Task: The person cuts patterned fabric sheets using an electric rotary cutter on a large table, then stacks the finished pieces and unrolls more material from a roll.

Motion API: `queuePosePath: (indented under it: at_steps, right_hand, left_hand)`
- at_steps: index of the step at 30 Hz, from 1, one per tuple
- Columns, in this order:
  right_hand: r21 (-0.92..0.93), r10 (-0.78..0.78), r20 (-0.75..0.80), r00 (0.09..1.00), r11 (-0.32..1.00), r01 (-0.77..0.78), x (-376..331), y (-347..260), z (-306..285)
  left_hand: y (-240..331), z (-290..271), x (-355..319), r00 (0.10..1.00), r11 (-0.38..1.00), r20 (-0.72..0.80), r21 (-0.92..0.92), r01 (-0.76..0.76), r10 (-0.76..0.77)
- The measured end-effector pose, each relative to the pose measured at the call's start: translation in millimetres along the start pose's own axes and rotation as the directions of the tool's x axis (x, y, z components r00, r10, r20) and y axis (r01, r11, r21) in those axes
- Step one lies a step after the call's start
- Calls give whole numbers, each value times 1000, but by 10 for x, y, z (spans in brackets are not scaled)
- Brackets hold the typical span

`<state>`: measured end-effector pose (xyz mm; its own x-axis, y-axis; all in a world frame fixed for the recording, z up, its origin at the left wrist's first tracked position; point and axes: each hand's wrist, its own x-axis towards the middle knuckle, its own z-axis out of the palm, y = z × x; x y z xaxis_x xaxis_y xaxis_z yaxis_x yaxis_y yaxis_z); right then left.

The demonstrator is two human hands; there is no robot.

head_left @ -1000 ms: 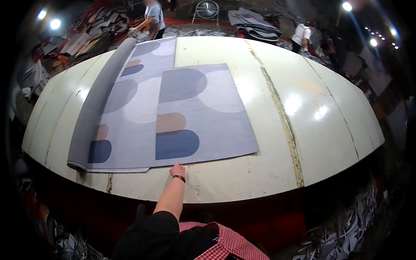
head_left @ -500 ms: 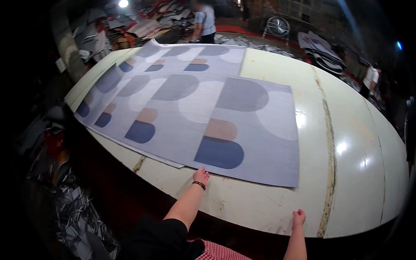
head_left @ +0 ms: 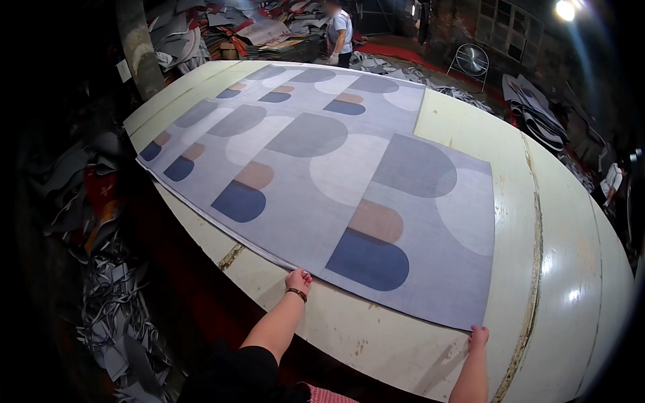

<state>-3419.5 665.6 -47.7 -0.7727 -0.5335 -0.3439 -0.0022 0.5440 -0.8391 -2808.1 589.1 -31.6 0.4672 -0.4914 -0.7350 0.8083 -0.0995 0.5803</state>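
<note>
A large patterned carpet sheet (head_left: 376, 174), grey with pale, brown and dark blue rounded shapes, lies across a pale table. Its near edge is pinched by my left hand (head_left: 297, 280), which wears a dark beaded bracelet (head_left: 295, 293), close to where the edge steps. My right hand (head_left: 478, 336) has its fingers closed on the sheet's near right corner; the fingertips are partly hidden by the carpet and hand. More patterned carpet (head_left: 322, 87) lies on the far part of the table, one piece seeming to overlap another.
The pale table (head_left: 463, 356) has a rough worn seam (head_left: 534, 269) on the right. A co-worker (head_left: 340, 37) stands beyond the far edge, and another person (head_left: 611, 181) is at the right. Grey scraps (head_left: 124, 322) are heaped at lower left; a fan (head_left: 470, 60) stands behind.
My right hand has gone from beside the carpet to its near right corner and now grips it. My left hand has shifted slightly left along the edge. The view has turned, moving the scene rightward.
</note>
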Motion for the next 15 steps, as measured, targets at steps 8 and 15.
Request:
queuePosePath:
  at_steps: [8, 15]
  right_hand:
    - [137, 128, 57, 990, 981, -135, -170, -646, 101]
    - [-212, 80, 104, 991, 976, -57, -459, -1086, 86]
  left_hand:
    - [219, 152, 148, 998, 998, 45, 47, 31, -33]
    - [511, 344, 201, 990, 929, 137, 369, -12, -42]
